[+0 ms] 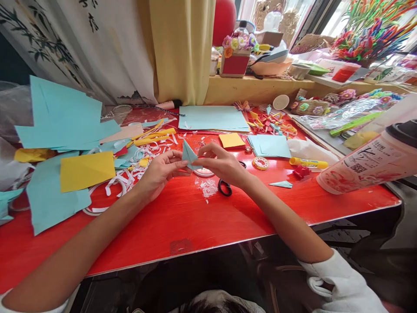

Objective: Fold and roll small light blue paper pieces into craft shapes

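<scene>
A small folded piece of light blue paper (189, 155) is held up between my two hands, above the middle of the red table (208, 226). My left hand (166, 171) pinches its lower left side between thumb and fingers. On the other side, my right hand (223, 165) grips the lower right corner, thumb against the paper. Beneath the right hand lie black-handled scissors (224, 188), their blades hidden. White paper scraps (208, 188) are scattered close by. Another folded blue piece (282, 184) rests on the table to the right.
Stacks of blue paper (213, 118) and smaller blue sheets (269, 145) lie behind my hands, with yellow squares (231, 140). A yellow glue stick (308, 163) and a large cup (365, 161) stand to the right. Cut strips (120, 184) and a yellow sheet (87, 171) cover the left.
</scene>
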Action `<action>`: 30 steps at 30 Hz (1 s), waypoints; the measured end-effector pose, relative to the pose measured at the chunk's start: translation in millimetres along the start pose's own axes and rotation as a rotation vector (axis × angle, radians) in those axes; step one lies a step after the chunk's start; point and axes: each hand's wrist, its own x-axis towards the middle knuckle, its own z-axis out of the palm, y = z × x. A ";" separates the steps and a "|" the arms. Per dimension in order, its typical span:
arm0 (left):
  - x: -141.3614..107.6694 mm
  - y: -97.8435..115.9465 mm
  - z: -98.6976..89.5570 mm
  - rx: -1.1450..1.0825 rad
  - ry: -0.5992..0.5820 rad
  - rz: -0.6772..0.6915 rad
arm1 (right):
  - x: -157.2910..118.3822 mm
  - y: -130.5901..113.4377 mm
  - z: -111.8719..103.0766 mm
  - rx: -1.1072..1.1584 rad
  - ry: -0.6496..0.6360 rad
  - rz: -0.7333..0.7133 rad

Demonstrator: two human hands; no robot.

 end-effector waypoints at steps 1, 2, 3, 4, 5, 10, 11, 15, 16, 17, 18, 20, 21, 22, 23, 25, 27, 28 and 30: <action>-0.3 0.6 0.6 0.007 -0.006 -0.004 | -0.1 0.7 0.9 0.017 -0.004 -0.001; -0.5 1.0 1.1 0.018 -0.008 -0.005 | -0.1 1.1 1.5 0.035 -0.009 -0.002; -0.7 1.2 1.6 0.031 -0.007 -0.003 | 0.0 1.2 1.9 0.053 -0.010 0.000; -0.9 1.2 1.9 0.046 -0.005 0.000 | 0.3 1.1 2.2 0.070 -0.013 0.002; -1.0 1.0 2.2 0.061 0.000 0.006 | 0.7 0.8 2.4 0.086 -0.013 0.001; -1.9 -2.4 2.6 0.126 0.046 0.057 | 4.5 -3.7 4.9 0.188 0.039 -0.028; -2.2 -3.1 2.6 0.140 0.057 0.075 | 5.4 -5.2 5.8 0.220 0.056 -0.019; -3.4 -5.0 2.3 0.205 0.072 0.129 | 8.3 -11.5 10.7 0.325 0.110 0.104; -3.5 -5.4 2.1 0.217 0.065 0.133 | 8.7 -12.7 12.1 0.346 0.110 0.146; -3.5 -5.8 2.0 0.225 0.058 0.138 | 9.1 -13.6 13.6 0.369 0.105 0.190; -3.4 -6.2 1.8 0.230 0.055 0.143 | 9.4 -14.3 14.9 0.395 0.095 0.233; -2.8 -6.6 1.3 0.235 0.049 0.147 | 10.0 -15.0 17.0 0.441 0.070 0.297; -2.4 -6.5 1.0 0.238 0.043 0.142 | 10.3 -15.0 17.7 0.452 0.058 0.315; -2.0 -6.2 0.8 0.240 0.029 0.130 | 10.5 -14.9 18.1 0.452 0.047 0.327; -1.6 -5.8 0.6 0.239 0.008 0.113 | 10.7 -14.7 18.3 0.440 0.041 0.335; -0.8 -5.1 0.0 0.225 -0.046 0.084 | 10.9 -14.3 18.1 0.410 0.041 0.357; -0.1 -5.4 -0.6 0.204 -0.080 0.074 | 10.6 -14.3 17.5 0.408 0.058 0.389; 0.3 -6.0 -0.9 0.198 -0.088 0.075 | 10.4 -14.4 17.2 0.432 0.068 0.404; 1.2 -8.0 -1.6 0.197 -0.089 0.077 | 9.7 -15.0 17.0 0.523 0.070 0.431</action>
